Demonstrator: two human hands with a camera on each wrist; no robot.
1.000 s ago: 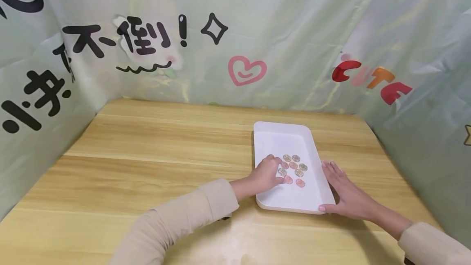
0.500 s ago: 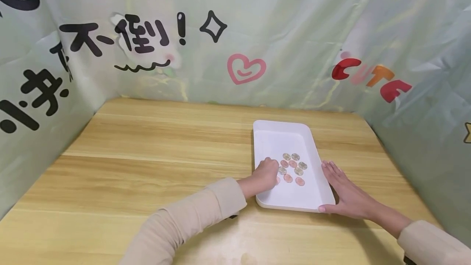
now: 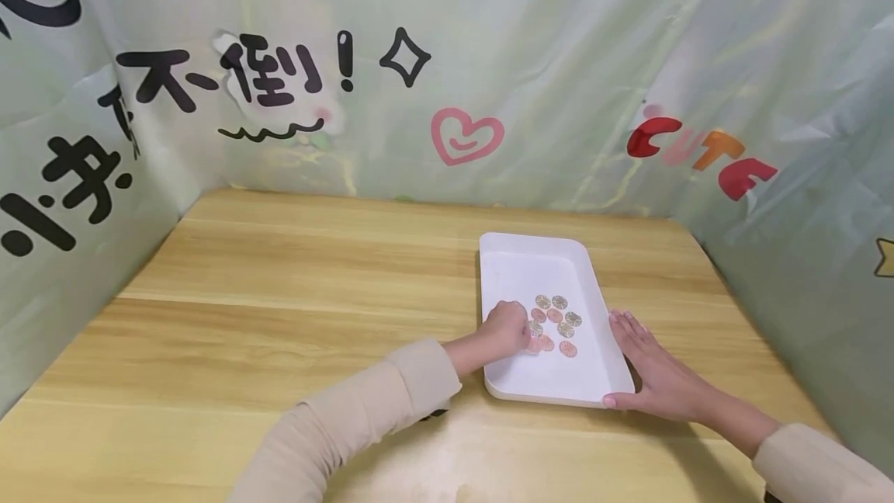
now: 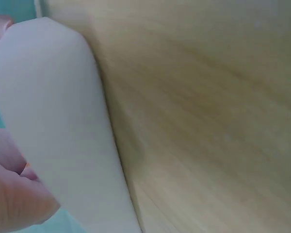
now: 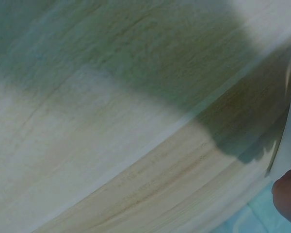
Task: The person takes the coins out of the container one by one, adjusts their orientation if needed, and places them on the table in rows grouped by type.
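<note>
A white rectangular tray (image 3: 506, 270) lies on the wooden table, with several round, coin-like discs in it, some pink and some greenish-gold. My left hand (image 3: 504, 330) is inside the tray at its left side, fingers curled and fingertips at a pink disc (image 3: 534, 345) that they partly cover. Beside that disc lies another pink disc (image 3: 546, 343). My right hand (image 3: 660, 371) rests against the tray's right side with straight fingers, its thumb at the near right corner. In the left wrist view, the tray wall (image 4: 53, 97) hides most of the left fingers (image 4: 19, 201).
The wooden table (image 3: 279, 293) extends well to the left of the tray. A printed cloth (image 3: 559, 99) stands round the back and both sides of the table.
The left hand's fingers, spread beside the discs a second ago, have curled in. A pink disc has come into view at its fingertips and moved slightly right. The right hand stays in place.
</note>
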